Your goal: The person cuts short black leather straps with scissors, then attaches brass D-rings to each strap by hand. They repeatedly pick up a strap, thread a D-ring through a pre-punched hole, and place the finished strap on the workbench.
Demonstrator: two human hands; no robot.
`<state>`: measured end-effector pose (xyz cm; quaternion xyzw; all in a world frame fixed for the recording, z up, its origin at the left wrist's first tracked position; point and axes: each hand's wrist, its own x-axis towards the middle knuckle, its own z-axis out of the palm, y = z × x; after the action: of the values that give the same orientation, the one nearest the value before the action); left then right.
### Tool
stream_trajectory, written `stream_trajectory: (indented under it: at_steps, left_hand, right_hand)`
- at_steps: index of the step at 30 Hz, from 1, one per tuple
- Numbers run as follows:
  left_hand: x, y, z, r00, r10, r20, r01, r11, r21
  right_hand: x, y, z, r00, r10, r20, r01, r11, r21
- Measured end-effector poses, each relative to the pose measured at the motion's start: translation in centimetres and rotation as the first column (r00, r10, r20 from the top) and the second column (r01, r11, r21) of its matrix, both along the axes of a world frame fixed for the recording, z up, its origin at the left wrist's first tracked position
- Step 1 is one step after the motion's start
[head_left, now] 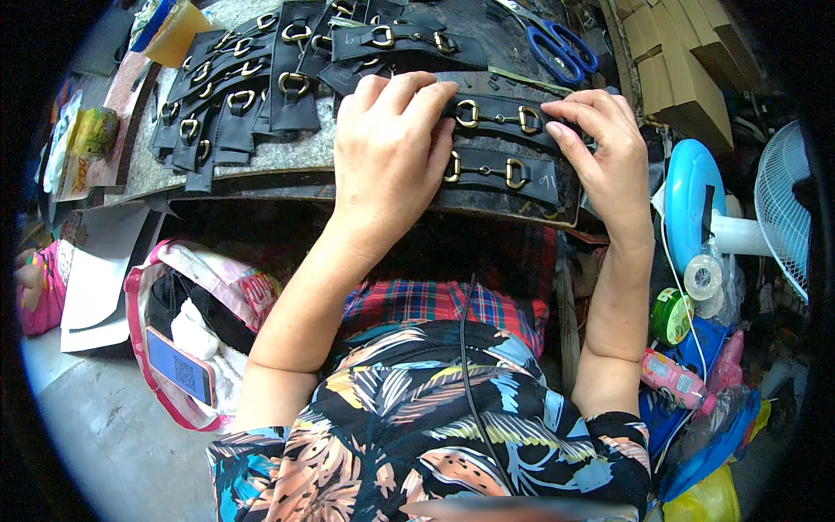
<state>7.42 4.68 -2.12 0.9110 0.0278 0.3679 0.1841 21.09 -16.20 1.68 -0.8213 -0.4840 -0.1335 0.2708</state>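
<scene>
A black leather strap with two gold D-shaped rings joined by a bar lies across the near part of the workbench. My left hand is closed at its left end, fingers curled, with the fingertips partly hidden. At the other end, my right hand pinches the strap between thumb and forefinger. Just nearer to me, a second black strap with the same gold hardware and a pale chalk mark lies flat. Another chalk-marked strap piece rests beyond my left hand.
Several overlapping black straps with gold rings cover the bench's left side. Blue-handled scissors lie at the back right. A tub of yellowish stuff stands far left. Right of the bench are cardboard boxes and a fan; a bag holding a phone sits lower left.
</scene>
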Motion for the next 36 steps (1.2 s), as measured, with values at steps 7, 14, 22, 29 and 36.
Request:
stream_trajectory:
  at_steps: [7, 14, 22, 29, 36]
  left_hand:
    - [0.1, 0.3, -0.2, 1.0, -0.014, 0.008, 0.014, 1.0, 0.012]
    - [0.1, 0.4, -0.5, 1.0, -0.012, 0.021, 0.012, 1.0, 0.017]
    - [-0.7, 0.9, 0.1, 0.949, -0.136, 0.285, 0.169, 0.981, -0.094]
    - [-3.3, -0.7, 0.0, 0.981, -0.194, 0.008, 0.194, 0.981, -0.009]
    - [-3.2, -0.6, -0.2, 0.983, -0.178, -0.031, 0.177, 0.984, -0.032]
  right_hand:
    - [-0.6, 0.2, -0.9, 1.0, 0.001, 0.011, -0.001, 0.999, 0.043]
    - [-3.8, 0.6, -0.5, 0.994, 0.099, 0.046, -0.104, 0.989, 0.104]
    - [-5.3, 1.5, -2.0, 0.993, 0.113, 0.025, -0.115, 0.989, 0.096]
    - [-5.3, 1.7, -2.3, 0.992, 0.124, 0.031, -0.127, 0.983, 0.135]
    - [-5.3, 1.3, -2.5, 0.994, 0.104, 0.021, -0.106, 0.977, 0.187]
